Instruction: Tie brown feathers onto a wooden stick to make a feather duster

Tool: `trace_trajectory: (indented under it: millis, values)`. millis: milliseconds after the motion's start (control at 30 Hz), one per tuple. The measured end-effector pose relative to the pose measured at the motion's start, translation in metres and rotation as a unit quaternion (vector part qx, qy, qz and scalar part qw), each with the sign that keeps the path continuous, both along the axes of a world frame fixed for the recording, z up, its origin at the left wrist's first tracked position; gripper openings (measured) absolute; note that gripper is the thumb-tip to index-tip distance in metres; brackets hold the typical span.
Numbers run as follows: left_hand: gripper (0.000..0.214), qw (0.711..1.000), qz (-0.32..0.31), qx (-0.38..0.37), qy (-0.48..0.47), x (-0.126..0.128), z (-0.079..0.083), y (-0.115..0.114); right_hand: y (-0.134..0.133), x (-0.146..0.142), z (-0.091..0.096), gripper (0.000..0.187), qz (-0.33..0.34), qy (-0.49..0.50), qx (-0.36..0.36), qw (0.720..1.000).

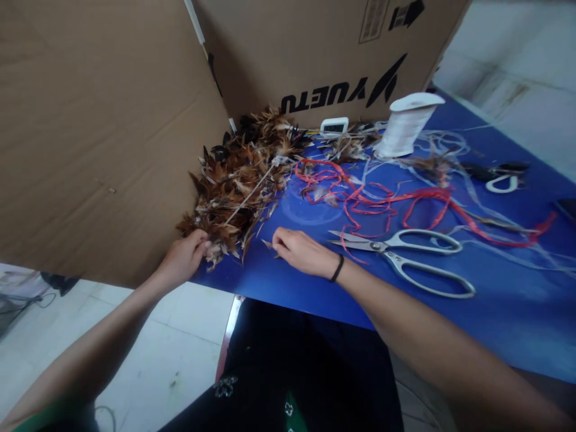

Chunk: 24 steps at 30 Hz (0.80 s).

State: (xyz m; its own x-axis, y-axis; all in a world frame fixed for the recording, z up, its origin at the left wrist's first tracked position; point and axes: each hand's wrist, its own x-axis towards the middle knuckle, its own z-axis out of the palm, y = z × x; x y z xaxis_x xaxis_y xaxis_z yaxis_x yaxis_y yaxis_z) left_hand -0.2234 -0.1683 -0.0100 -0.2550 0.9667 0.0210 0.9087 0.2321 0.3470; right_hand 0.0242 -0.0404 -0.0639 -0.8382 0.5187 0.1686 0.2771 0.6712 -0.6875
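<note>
My left hand [183,258] is closed on the near end of a pile of brown feathers [238,180] at the left edge of the blue table [517,312]. My right hand [299,251] rests on the table just right of the pile, fingers pinched on a small brown feather [267,244]. A black band circles the right wrist. Large silver scissors [405,257] lie just right of that hand, blades pointing toward it.
Tangled red string [382,201] and pale strips spread across the table's middle. A white spool of thread [405,126] and a small white device [333,126] stand near the cardboard boxes [90,120] walling the back and left. White tiled floor lies below.
</note>
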Motion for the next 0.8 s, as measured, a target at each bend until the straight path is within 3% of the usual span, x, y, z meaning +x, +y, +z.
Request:
trace_trajectory:
  millis: [100, 200, 333, 433, 567, 700, 800]
  values:
    - [0.019, 0.983, 0.01, 0.057, -0.174, 0.017, 0.019, 0.02, 0.014, 0.007, 0.004, 0.009, -0.061, 0.034, -0.066, 0.995]
    - [0.024, 0.935, 0.007, 0.068, -0.348, 0.042, 0.022, 0.046, 0.027, 0.014, 0.007, 0.007, -0.121, 0.048, -0.043, 0.991]
    - [0.029, 0.852, -0.028, 0.023, -0.522, 0.076, 0.005, 0.085, 0.043, 0.026, 0.008, 0.009, -0.159, 0.043, 0.011, 0.986]
    - [0.026, 0.791, -0.055, 0.013, -0.61, 0.096, -0.013, 0.11, 0.052, 0.034, 0.007, 0.011, -0.143, 0.028, 0.033, 0.989]
    - [0.019, 0.721, -0.036, 0.029, -0.692, 0.115, -0.035, 0.135, 0.056, 0.041, 0.006, 0.013, -0.108, -0.013, 0.048, 0.993]
    - [0.014, 0.704, -0.022, 0.041, -0.708, 0.127, -0.053, 0.151, 0.053, 0.05, 0.009, 0.014, -0.078, -0.028, 0.026, 0.996]
    - [0.014, 0.705, -0.03, 0.037, -0.707, 0.13, -0.064, 0.157, 0.054, 0.056, 0.009, 0.018, -0.091, 0.007, 0.058, 0.994]
